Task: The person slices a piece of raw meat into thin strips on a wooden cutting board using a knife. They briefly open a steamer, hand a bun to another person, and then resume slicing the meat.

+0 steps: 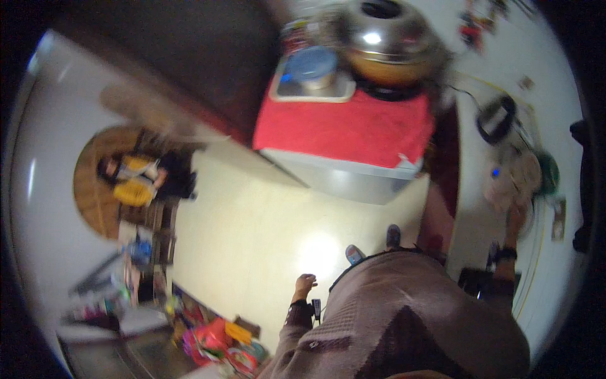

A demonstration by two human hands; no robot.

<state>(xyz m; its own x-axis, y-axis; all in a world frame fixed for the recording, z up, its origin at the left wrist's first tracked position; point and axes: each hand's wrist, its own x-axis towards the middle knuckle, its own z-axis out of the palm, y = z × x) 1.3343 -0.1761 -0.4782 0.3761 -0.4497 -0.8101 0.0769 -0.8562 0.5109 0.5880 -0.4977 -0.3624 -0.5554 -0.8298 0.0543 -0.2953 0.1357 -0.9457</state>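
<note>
My left hand [305,284] hangs beside my body above the pale floor, fingers loosely apart and nothing in it. On the right, my right hand [518,215] is stretched out over a white counter [478,222]. It meets the lower edge of a pale pinkish item [511,177], perhaps a bag or cloth; blur hides whether the fingers grip it. Behind that item shows a round green thing [548,173]. A dark, handle-like loop [496,119] lies farther up the counter.
Ahead stands a cabinet covered by a red cloth [345,128], carrying a metal-domed cooker [390,42] and a blue-lidded container [312,66] on a tray [312,97]. A person [137,177] sits by a round wooden table [92,189] at left. Colourful bags [218,336] lie lower left.
</note>
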